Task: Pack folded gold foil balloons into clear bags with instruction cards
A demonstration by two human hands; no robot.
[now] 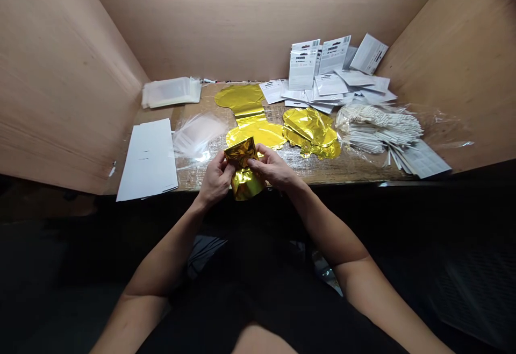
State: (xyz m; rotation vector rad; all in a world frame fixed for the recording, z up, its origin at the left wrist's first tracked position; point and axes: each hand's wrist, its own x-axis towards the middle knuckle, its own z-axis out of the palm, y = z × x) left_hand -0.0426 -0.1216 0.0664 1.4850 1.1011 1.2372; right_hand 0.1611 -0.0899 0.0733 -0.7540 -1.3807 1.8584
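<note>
Between my two hands, over the table's front edge, is a gold foil balloon (249,183), flat and partly folded. My left hand (217,179) pinches its left side between thumb and fingers. On the opposite side my right hand (274,168) grips the upper right part, thumb pressed on the foil. Just behind lies another flat gold foil balloon (249,98), spread out with a narrow middle. To the right of it sits a pile of folded gold foil balloons (310,128).
Left on the brown table (189,177) are white cards (149,155), clear plastic bags (199,133) and a stack of translucent sleeves (171,92). White printed packets (304,69) heap at the back right, before a bundle of white sticks (379,128). Wooden panels (258,20) enclose three sides.
</note>
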